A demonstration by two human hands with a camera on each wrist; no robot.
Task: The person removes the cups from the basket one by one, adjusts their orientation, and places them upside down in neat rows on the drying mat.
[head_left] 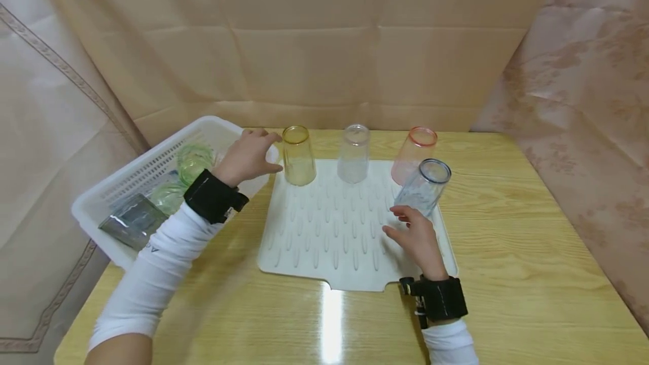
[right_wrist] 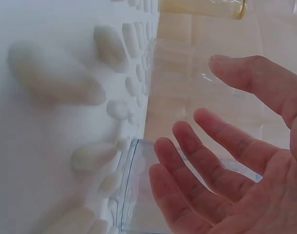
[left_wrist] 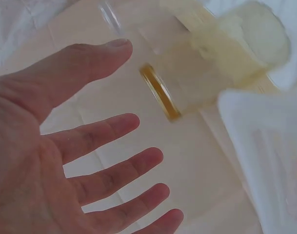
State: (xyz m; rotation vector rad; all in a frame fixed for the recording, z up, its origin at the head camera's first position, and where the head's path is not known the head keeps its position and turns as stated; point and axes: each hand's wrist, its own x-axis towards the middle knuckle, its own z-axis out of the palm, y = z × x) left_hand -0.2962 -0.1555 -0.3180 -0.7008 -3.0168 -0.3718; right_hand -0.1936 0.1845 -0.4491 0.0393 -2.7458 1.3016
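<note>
Beside a yellow glass (head_left: 299, 156) at the back left of the white draining mat (head_left: 324, 275), my left hand (head_left: 249, 156) has its fingers spread. A gap separates it from the glass in the left wrist view. My right hand (head_left: 418, 240) is just in front of a blue-rimmed glass (head_left: 423, 187) on the mat's right side, fingers relaxed and nothing held. Between the yellow glass and a pink glass (head_left: 413, 156) stands a clear glass (head_left: 354, 154). All these glasses are on the mat; whether my right fingertips touch the blue-rimmed one, I cannot tell.
On the left, a white plastic basket (head_left: 147, 154) holds green glasses (head_left: 195, 163) and a grey glass (head_left: 134, 221) lying on its side. Rows of raised ridges cover the mat. A beige cloth (head_left: 304, 44) hangs behind the wooden table (head_left: 517, 230).
</note>
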